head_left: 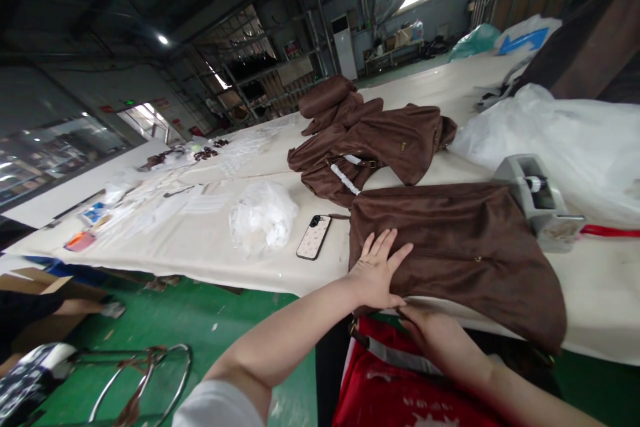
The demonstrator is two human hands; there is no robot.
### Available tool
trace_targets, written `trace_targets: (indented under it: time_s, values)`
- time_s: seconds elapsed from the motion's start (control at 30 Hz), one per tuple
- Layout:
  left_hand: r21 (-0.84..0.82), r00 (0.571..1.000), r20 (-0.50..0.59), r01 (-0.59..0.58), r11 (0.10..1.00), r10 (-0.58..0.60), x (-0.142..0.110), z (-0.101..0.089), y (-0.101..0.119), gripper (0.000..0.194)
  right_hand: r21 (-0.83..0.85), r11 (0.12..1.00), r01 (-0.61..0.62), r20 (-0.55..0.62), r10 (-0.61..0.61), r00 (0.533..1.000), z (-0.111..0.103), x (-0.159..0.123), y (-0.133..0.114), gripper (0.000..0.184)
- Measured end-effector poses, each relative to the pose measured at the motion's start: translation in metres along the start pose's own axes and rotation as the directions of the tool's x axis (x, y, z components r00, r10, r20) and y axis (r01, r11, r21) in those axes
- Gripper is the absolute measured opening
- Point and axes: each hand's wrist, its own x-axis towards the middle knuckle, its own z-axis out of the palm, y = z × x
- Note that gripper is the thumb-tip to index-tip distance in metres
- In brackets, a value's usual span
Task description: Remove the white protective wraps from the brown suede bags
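Note:
A large brown bag (450, 220) lies flat on the table in front of me, with a zipper pull near its middle and its lower edge over the table's front edge. My left hand (376, 267) presses flat on the bag's left part, its fingers spread. Close below it, my right hand (427, 330) is closed at the bag's lower edge; its fingers are partly hidden. A strap (400, 357) wrapped in pale material hangs below, over a red cloth (395, 400) with white print at my lap.
Several brown bags (385, 133) are heaped behind. A phone (314, 237) and a clear plastic bag (264, 217) lie to the left. At right stand a grey tape dispenser (537, 200) and white plastic sheeting (555, 127). A metal-framed stool (145, 380) and another person's arm (75, 307) are at lower left.

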Motion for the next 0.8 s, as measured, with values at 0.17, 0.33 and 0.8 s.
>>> trace_targets:
  time_s: [0.17, 0.33, 0.8]
  values:
    - [-0.054, 0.993, 0.121, 0.013, 0.998, -0.006, -0.018, -0.013, -0.010, 0.124, 0.067, 0.998, 0.006, -0.023, -0.005, 1.000, 0.005, 0.001, -0.002, 0.031]
    - [-0.003, 0.994, 0.102, 0.047, 0.999, -0.046, -0.023, -0.008, -0.011, 0.123, 0.080, 0.996, 0.038, -0.007, -0.038, 0.999, 0.008, 0.004, 0.001, 0.030]
    - [-0.132, 0.995, 0.096, 0.031, 0.991, -0.019, -0.030, -0.003, -0.008, 0.113, 0.020, 0.992, 0.127, -0.180, -0.121, 0.976, 0.036, 0.047, 0.006, 0.036]
